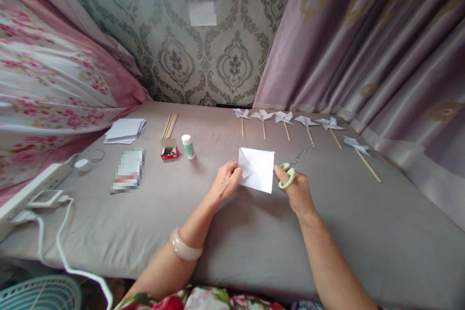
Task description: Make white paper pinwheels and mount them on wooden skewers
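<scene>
My left hand (228, 180) pinches the left edge of a white square sheet of paper (259, 170), which is held above the grey cloth surface. A cut or fold line shows near the paper's upper left corner. In my right hand (301, 191) is a pair of scissors (287, 178) with pale green handles; the blades point up and away to the right. The right fingers and thumb are close to the paper's right edge, and I cannot tell whether they touch it. Beyond my hands, several white paper pinwheels (284, 117) on wooden sticks lie in a row.
At the left are a stack of white paper (125, 131), wooden sticks (170, 126), a small red box (169, 150) of metal bits, a white-and-green glue stick (188, 147) and a blurred packet (128, 169). A power strip (36, 193) with white cables lies along the left edge.
</scene>
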### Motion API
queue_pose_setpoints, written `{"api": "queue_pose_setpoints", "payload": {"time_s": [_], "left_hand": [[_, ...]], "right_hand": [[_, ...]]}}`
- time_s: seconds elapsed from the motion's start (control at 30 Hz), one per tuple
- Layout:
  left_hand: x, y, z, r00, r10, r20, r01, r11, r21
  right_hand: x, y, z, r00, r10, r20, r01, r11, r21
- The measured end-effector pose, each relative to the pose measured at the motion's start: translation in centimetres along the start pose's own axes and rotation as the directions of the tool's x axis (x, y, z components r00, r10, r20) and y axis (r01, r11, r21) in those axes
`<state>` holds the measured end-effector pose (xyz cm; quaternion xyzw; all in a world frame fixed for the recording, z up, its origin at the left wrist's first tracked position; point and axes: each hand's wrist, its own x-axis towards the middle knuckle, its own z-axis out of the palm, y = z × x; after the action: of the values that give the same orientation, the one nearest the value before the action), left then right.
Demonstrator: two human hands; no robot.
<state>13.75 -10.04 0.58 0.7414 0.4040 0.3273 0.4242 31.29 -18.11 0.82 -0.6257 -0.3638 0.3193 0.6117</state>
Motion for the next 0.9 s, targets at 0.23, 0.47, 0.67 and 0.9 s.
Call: {"api": "queue_pose_setpoints", "payload": {"time_s": [0.23, 0.47, 0.67, 0.9], "left_hand": [[0.0, -0.3, 0.1, 1.0, -0.003, -0.031, 0.004, 0.999, 0.037], [0.5, -0.1, 0.1, 0.968, -0.238, -0.083, 0.179, 0.879, -0.442], [0.1, 0.3, 1.0, 0.959, -0.263, 0.107, 0.257, 0.648, -0.716], [-0.9, 1.1, 2.9, 0.948, -0.24, 0.206, 0.315, 0.65, -0.692]], "right_hand": [[-0.2, -0.2, 0.2, 0.995, -0.045, 0.093, 0.057, 0.99, -0.131], [-0.2, 0.5, 0.7, 0.996, -0.082, 0.034, 0.085, 0.993, -0.085], [-0.3, 0.5, 1.1, 0.99, -0.085, -0.113, 0.093, 0.993, 0.07], [-0.1, 0.9, 1.5, 0.979, -0.056, -0.198, 0.089, 0.983, 0.16]]}}
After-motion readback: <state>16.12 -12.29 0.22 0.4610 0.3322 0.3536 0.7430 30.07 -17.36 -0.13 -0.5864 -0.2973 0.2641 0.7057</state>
